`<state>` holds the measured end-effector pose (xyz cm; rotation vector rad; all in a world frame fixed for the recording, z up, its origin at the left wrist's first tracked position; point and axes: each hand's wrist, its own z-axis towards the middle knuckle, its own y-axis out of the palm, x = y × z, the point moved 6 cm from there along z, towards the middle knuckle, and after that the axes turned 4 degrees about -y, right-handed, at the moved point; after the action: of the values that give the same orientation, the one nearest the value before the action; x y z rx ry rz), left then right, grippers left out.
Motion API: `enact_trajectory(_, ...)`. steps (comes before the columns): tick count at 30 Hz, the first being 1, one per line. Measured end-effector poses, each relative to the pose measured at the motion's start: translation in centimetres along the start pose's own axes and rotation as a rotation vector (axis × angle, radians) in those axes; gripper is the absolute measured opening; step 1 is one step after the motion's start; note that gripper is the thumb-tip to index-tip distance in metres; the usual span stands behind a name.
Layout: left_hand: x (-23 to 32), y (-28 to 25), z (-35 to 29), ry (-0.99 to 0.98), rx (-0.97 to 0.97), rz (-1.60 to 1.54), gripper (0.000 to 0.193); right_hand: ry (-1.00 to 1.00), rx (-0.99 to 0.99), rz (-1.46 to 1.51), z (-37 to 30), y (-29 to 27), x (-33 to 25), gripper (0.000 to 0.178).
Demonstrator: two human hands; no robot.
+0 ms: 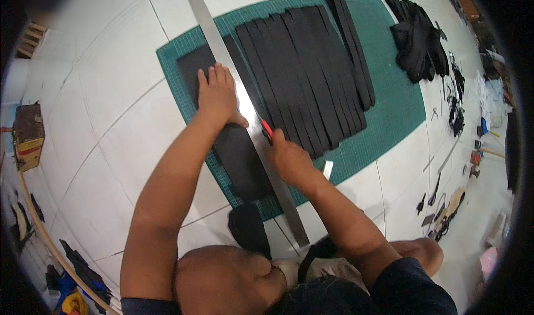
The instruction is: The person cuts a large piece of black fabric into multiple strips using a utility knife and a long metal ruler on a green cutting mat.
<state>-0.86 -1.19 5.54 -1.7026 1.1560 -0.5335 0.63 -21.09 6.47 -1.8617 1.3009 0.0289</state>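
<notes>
A long metal ruler (208,26) lies slantwise across a sheet of black material (239,154) on a green cutting mat (384,120). My left hand (218,95) presses down on the ruler and the sheet, its fingers stretched out. My right hand (289,156) is closed around a red utility knife (267,129), whose front end is at the ruler's right edge; its blade is too small to make out. Right of the ruler, several cut black strips (303,76) lie side by side. Another narrow bundle of strips (353,53) rests farther right.
A pile of black strips (420,40) lies on the white tiled floor beyond the mat's right edge. A small whitish piece (327,170) sits by the mat's near edge. Tools and scraps (445,215) are scattered at the right. At the far left stands a worn box (29,137).
</notes>
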Motion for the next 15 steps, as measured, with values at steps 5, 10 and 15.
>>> enact_trajectory(5,-0.5,1.2,0.0,-0.005,-0.03,-0.021,0.152,0.097,-0.101,-0.043,-11.8,5.6,5.7,0.024)
enact_trajectory(10,-0.2,0.1,0.3,-0.009,-0.049,-0.036,0.152,0.117,-0.123,-0.121,-17.9,6.7,8.8,0.023)
enact_trajectory(15,-0.8,0.6,-0.1,-0.046,-0.063,-0.006,0.154,-0.055,0.012,-0.091,-14.9,1.6,4.3,0.022)
